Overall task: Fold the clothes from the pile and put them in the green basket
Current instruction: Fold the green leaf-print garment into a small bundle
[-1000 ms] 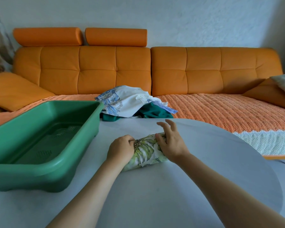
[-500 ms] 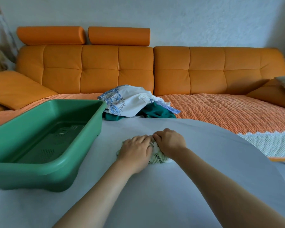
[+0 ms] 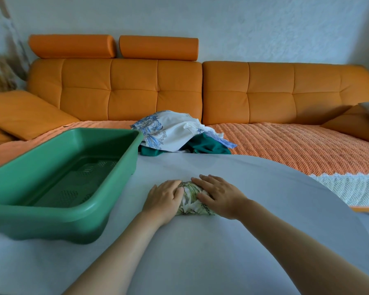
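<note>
- Head view: I see a small folded bundle of white cloth with a green leaf print (image 3: 190,199) lying on a pale grey round table (image 3: 200,258), near its middle.
- My left hand (image 3: 164,199) lies palm-down over the bundle's left end, with relaxed fingers gripping nothing.
- My right hand (image 3: 218,195) rests flat on the right end, fingers straight and spread, pressing rather than holding.
- A green rectangular plastic basket (image 3: 51,224) stands on the table just to the left of the bundle, with nothing visible inside it.
- A pile of unfolded clothes, white with blue flowers over dark green (image 3: 175,133), sits at the table's far edge in front of an orange leather sofa (image 3: 136,88).
- I judge that the step in hand is flattening the fold. To do it well, I would press evenly with both palms, then cup both ends together before lifting (a one-sided lift could let the roll spring open).
</note>
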